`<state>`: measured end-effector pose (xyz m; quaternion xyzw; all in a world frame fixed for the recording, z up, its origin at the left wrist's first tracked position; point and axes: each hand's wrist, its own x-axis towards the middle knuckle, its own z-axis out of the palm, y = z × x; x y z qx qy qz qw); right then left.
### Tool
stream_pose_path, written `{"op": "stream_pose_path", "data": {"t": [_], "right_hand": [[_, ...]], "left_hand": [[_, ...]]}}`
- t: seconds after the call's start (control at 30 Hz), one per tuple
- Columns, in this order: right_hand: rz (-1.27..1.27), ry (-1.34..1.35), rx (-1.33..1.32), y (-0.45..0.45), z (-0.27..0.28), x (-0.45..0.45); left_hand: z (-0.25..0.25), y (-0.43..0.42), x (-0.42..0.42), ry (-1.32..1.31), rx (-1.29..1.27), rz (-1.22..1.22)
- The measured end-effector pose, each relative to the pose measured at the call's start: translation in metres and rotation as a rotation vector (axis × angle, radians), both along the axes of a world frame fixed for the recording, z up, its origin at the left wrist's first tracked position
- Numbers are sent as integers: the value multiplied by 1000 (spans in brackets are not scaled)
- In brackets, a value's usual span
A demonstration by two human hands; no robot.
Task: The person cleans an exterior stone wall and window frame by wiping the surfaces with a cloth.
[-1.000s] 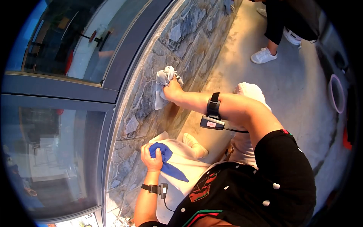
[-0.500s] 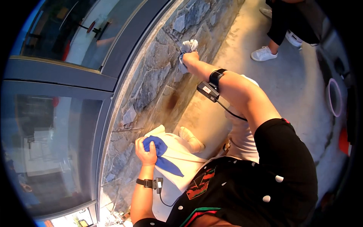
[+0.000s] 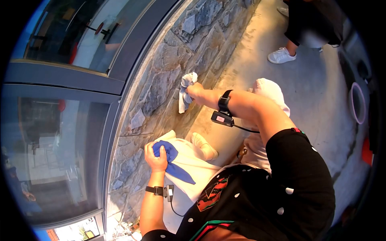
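A bunched blue cloth (image 3: 180, 173) is gripped in my left hand (image 3: 156, 160), held in front of my light trousers, one end hanging loose. My right hand (image 3: 194, 92) reaches forward, closed around a pale grey-white cloth (image 3: 187, 80). Part of that cloth dangles below the fist. Behind it lies the rough stone wall (image 3: 163, 74); whether the cloth touches the stone I cannot tell. Each wrist carries a black strap with a small box and cable.
Left of the stone wall are dark-framed glass panes (image 3: 60, 148). A person in dark trousers and a white shoe (image 3: 282, 56) stands on the concrete floor (image 3: 241, 52) at the upper right. At the right edge are a pinkish ring-shaped rim (image 3: 357, 103) and a red object (image 3: 366, 151).
My right hand has moved back toward me and down along the wall with the pale cloth. My left hand stays nearly still with the blue cloth.
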<state>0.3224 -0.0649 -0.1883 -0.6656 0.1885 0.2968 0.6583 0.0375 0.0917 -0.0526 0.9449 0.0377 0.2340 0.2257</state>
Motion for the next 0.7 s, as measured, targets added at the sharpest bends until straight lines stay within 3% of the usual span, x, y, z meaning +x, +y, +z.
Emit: {"op": "stream_pose_path", "data": {"t": [0.03, 0.17, 0.27, 0.33, 0.43, 0.5, 0.57, 0.7], "right_hand": [[1, 1, 2, -7, 9, 5], [-440, 6, -187, -52, 38, 71], [-788, -166, -196, -106, 40, 148], [-876, -220, -139, -135, 43, 175], [-472, -270, 174, -152, -12, 208], [-546, -383, -159, -134, -5, 185], [-549, -318, -219, -125, 33, 147], [-450, -300, -257, -100, 9, 124]], "left_hand": [[0, 1, 1, 1, 2, 1], [2, 2, 0, 26, 14, -5], [2, 3, -1, 34, 7, -3], [0, 8, -2, 40, -5, 9], [2, 10, 0, 50, -34, 11], [2, 11, 1, 62, -27, 10], [2, 9, 2, 50, -46, 10], [4, 6, 8, 51, -29, -5]]}}
